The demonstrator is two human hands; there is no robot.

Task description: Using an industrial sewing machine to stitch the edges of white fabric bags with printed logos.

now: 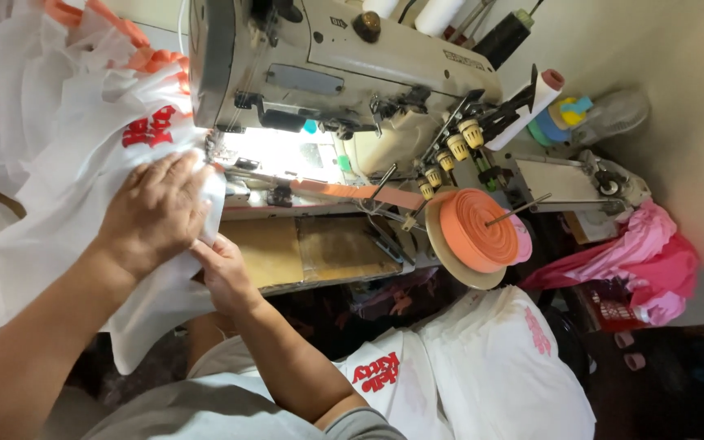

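My left hand [156,213] lies open, flat on the white fabric [83,155] at the sewing machine [327,65], my right hand [220,269] pinches its edge; orange tape [352,192] looks partly sewn on.

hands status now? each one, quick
Left hand: open, pressed flat on the white fabric.
Right hand: fingers pinching the white fabric's edge beside the sewing machine.

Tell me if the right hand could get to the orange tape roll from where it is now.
Probably yes: the right hand rests on the white fabric, and the orange tape roll sits off to its side past bare table, nothing blocking.
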